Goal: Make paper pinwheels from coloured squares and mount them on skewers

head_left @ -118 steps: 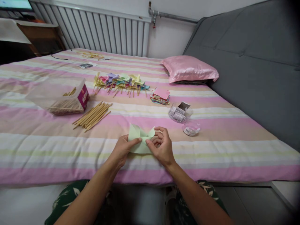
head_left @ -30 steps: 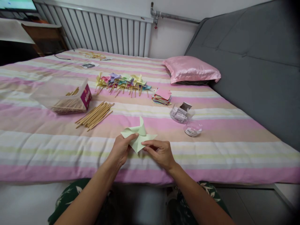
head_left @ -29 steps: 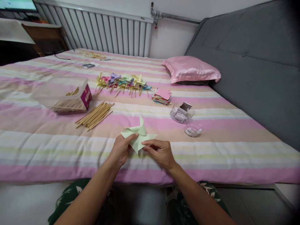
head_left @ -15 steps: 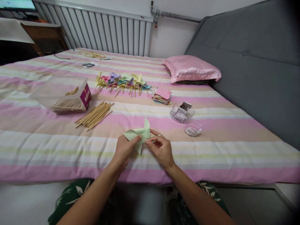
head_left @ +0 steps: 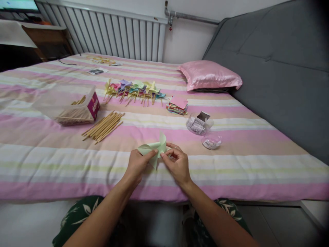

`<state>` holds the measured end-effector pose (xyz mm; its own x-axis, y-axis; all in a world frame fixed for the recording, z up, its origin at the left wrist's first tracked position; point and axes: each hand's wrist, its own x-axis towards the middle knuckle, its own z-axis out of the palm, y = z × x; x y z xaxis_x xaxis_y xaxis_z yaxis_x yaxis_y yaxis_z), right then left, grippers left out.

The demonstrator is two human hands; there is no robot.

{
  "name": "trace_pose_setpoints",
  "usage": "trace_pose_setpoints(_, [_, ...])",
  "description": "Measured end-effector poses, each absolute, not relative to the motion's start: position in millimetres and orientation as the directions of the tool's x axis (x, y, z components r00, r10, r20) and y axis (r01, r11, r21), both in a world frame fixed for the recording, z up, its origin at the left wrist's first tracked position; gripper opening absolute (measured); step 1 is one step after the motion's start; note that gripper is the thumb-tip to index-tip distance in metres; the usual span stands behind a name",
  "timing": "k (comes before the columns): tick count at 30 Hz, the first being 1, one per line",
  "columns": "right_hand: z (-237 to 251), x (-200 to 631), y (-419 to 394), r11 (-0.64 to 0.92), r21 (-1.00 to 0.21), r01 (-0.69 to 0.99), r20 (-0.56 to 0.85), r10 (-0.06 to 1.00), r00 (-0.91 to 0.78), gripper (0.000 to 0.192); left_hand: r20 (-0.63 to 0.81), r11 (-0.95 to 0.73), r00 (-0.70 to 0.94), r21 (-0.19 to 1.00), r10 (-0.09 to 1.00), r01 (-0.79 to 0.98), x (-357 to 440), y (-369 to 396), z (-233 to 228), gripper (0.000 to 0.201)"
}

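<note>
A pale green paper pinwheel (head_left: 153, 161) is held between both hands, just over the near side of the bed. My left hand (head_left: 136, 163) pinches it from the left, the thumb lying across the paper close to its middle. From the right, my right hand (head_left: 178, 166) grips the same pinwheel, thumb and forefinger near the centre and other fingers behind. Whether a pin sits at the centre is too small to make out. A bundle of thin wooden sticks (head_left: 104, 127) lies to the left, beyond my left hand.
A clear plastic box (head_left: 64, 99) holds more sticks at the left. Finished-looking pinwheels (head_left: 138, 85) lie farther back, beside a stack of coloured paper (head_left: 178, 105). Two clear plastic containers (head_left: 199, 124) stand at the right. A pink pillow (head_left: 210, 74) rests against the grey headboard (head_left: 272, 68).
The pinwheel has shifted and turned slightly to the right in my hands. My thumbs have drawn a little nearer each other at its middle.
</note>
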<state>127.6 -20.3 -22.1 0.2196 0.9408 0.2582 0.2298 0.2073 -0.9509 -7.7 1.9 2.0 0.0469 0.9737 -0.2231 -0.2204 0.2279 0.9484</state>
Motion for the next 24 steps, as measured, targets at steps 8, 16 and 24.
trace_pose_setpoints(8, [-22.9,129.5,-18.9,0.18,-0.954,0.239,0.234,0.946,0.222,0.017,-0.189,0.194,0.046,0.965,0.981,-0.175,-8.4,1.8,0.4,0.02])
trace_pose_setpoints(16, [-25.2,138.2,-13.1,0.177,-0.952,0.25,0.222,0.962,0.162,0.017,-0.181,0.185,0.042,0.974,0.983,-0.129,-7.9,2.1,-0.1,0.02])
trace_pose_setpoints(24, [-23.4,140.8,-11.1,0.19,-0.95,0.248,0.222,0.969,0.107,0.014,-0.204,0.209,0.05,0.969,0.978,-0.134,-8.2,1.6,0.2,0.021])
